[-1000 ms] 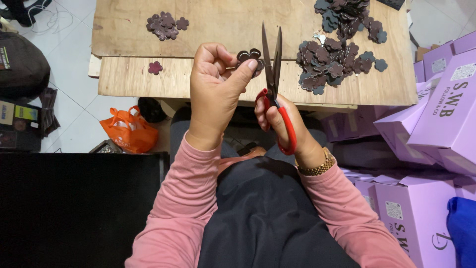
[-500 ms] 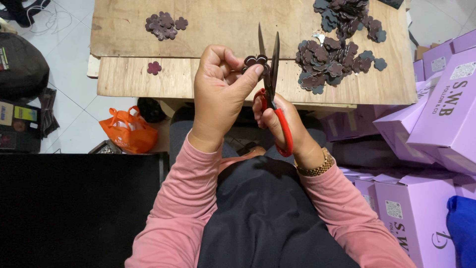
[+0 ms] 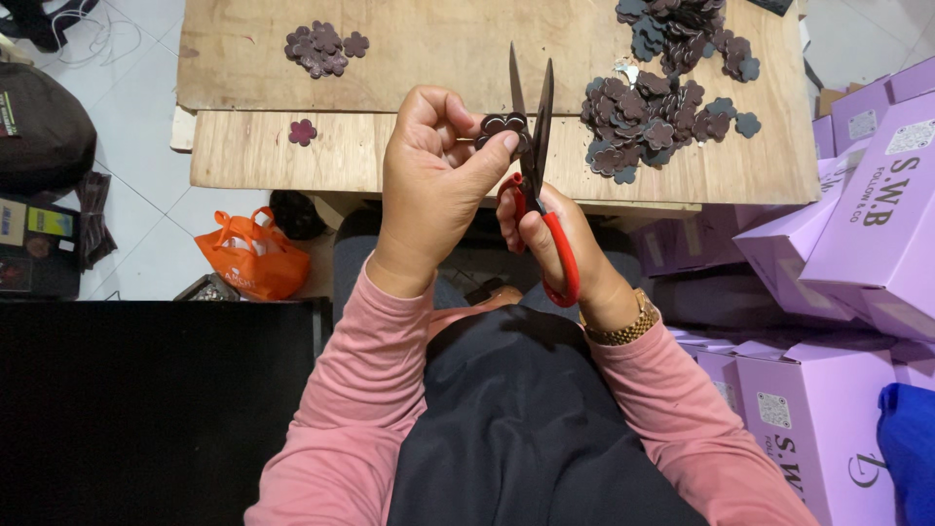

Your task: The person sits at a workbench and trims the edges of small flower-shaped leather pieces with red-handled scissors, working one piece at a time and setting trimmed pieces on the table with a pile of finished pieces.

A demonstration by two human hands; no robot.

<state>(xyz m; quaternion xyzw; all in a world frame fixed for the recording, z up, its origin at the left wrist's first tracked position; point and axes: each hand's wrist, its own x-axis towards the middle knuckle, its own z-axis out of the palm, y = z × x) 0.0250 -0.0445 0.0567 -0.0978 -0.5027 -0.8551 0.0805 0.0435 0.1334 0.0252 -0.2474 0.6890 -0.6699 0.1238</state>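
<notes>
My left hand (image 3: 433, 180) pinches a small dark maroon flower-shaped piece (image 3: 499, 127) between thumb and fingers, held above the edge of the wooden board (image 3: 409, 58). My right hand (image 3: 560, 239) grips red-handled scissors (image 3: 534, 156), blades pointing away from me and slightly parted, right beside the piece. A heap of similar dark flower pieces (image 3: 653, 122) lies on the board just right of the scissors. A smaller cluster (image 3: 321, 47) lies at the far left, and a single flower piece (image 3: 303, 131) sits alone nearer me.
Purple cardboard boxes (image 3: 867, 224) are stacked at my right side. An orange bag (image 3: 251, 255) lies on the tiled floor at the left, beside a dark bag (image 3: 39, 127). A black surface (image 3: 146, 409) fills the lower left. Something blue (image 3: 906, 448) shows at the lower right.
The scissor blades have narrowed a little around the flower piece, and both hands have shifted slightly while the left hand keeps pinching it.
</notes>
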